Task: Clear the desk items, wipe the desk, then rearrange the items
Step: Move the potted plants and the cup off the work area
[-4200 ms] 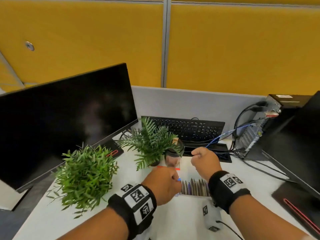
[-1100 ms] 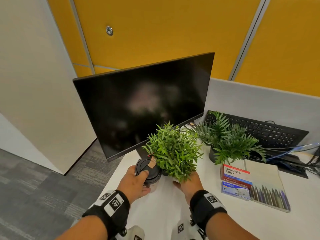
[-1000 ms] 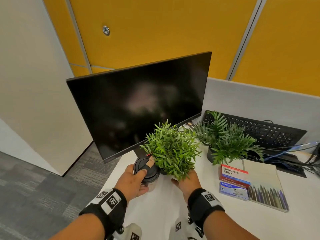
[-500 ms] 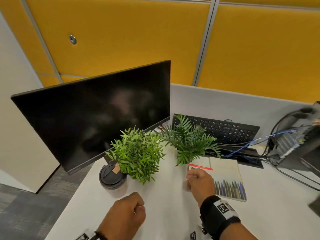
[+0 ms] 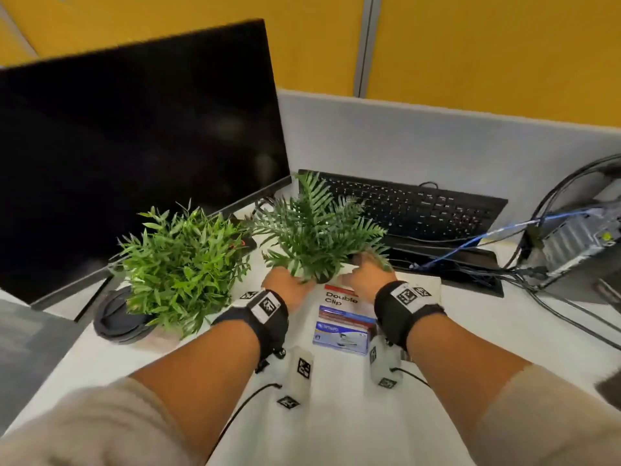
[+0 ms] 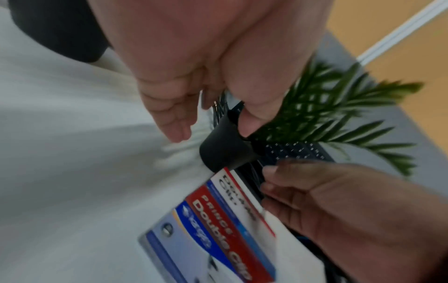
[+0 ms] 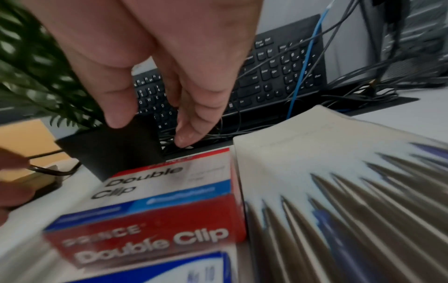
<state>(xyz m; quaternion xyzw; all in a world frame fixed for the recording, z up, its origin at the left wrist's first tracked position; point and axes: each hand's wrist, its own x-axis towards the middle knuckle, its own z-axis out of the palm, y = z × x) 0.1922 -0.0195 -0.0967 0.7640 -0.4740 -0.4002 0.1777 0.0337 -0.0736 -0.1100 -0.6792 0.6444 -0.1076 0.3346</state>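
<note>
A fern (image 5: 319, 230) in a small black pot (image 6: 225, 151) stands mid-desk in front of the keyboard. My left hand (image 5: 289, 284) is at the pot's left side, its thumb on the rim (image 6: 244, 128) and its fingers straight beside it. On the pot's right side my right hand (image 5: 363, 277) has its thumb against the pot (image 7: 114, 149) and loose fingers past it. Neither hand grips. A bushy plant (image 5: 181, 264) and a black-lidded cup (image 5: 117, 317) stand to the left. Stacked Double Clip boxes (image 5: 342, 317) lie just in front of the pot.
A notebook (image 7: 315, 143) with several pens (image 7: 363, 201) on it lies right of the boxes. The monitor (image 5: 134, 146) fills the back left and the keyboard (image 5: 420, 210) leans at the back. Cables (image 5: 537, 264) and a small computer (image 5: 578, 240) crowd the right.
Both hands have moved forward to the fern's pot. Half a second ago the left was a fist near the front edge and the right was at the clip boxes.
</note>
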